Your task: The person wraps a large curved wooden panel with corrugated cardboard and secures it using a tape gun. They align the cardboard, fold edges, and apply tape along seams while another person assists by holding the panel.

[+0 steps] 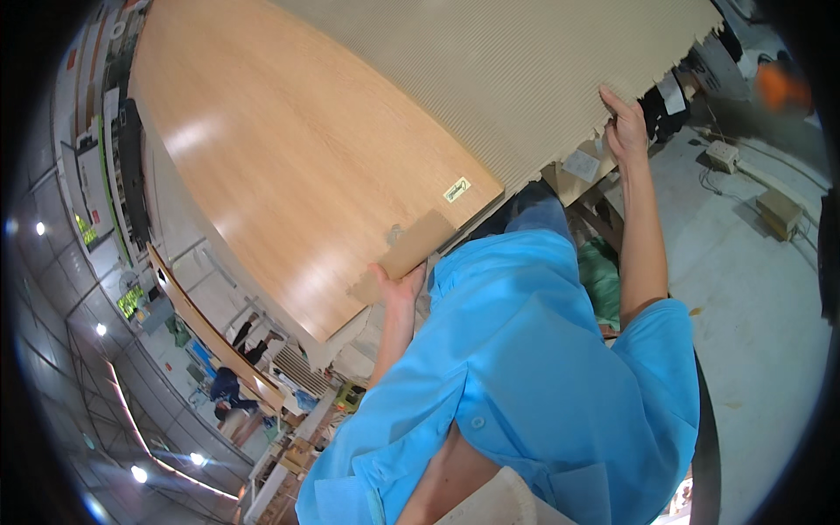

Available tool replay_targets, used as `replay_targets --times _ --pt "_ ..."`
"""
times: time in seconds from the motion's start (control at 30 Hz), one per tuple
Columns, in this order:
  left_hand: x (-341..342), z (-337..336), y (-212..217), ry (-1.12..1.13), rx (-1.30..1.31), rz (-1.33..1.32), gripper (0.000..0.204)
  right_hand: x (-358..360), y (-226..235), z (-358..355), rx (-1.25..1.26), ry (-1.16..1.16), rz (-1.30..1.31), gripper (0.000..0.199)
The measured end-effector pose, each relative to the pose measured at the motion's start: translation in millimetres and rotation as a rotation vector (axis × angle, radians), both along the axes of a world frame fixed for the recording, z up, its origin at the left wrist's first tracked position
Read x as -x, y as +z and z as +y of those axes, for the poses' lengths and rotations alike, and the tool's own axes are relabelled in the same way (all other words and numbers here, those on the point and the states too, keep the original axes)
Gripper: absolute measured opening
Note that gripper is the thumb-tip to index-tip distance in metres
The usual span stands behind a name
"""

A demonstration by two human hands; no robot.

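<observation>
A large light-brown wood-grain panel (289, 157) lies in front of me, with a small sticker (457, 189) near its corner. Next to it on the right spreads a ribbed corrugated cardboard sheet (516, 79) with ragged edges. My left hand (401, 287) is closed at the panel's near edge, its thumb against a brown cardboard piece (418, 247) folded over that edge; its other fingers are mostly hidden. At the right, my right hand (626, 129) grips the near edge of the corrugated sheet, with one finger stretched over the top and the rest curled at the edge.
Power boxes (777, 214) and cables lie on the grey floor (752, 350) to the right. Green cloth or plastic (598, 278) is below the sheet. Farther left, another person (229, 389) bends near a long curved-looking board (214, 328); benches and clutter surround them.
</observation>
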State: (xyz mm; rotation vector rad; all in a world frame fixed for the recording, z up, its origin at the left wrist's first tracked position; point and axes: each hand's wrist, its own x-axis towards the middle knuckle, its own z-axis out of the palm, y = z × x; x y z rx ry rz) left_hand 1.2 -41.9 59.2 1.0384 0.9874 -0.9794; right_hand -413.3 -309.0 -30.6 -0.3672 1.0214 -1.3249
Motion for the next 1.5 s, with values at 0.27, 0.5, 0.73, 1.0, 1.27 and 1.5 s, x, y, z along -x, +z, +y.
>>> replay_targets --times 0.27,0.5,0.73,1.0,1.27,1.5 --pt "12 -2 3 -0.420 -0.065 -0.178 0.082 9 1 24 -0.096 -0.007 -0.004 0.040" --pt "6 -8 -19 -0.172 0.118 -0.077 0.080 9 -4 23 -0.088 -0.030 0.000 0.047" --pt "11 5 -20 -0.024 0.006 -0.023 0.083 41 -15 49 -0.047 -0.017 0.072 0.032" --pt "11 -28 -12 0.032 -0.001 0.027 0.084 36 -2 37 -0.123 -0.071 0.123 0.025" --pt "11 -18 -25 0.021 0.077 0.010 0.086 54 -9 38 -0.080 -0.013 0.147 0.025" --pt "11 -27 -19 -0.028 0.047 0.002 0.085 52 -2 39 -0.050 -0.020 0.106 0.032"
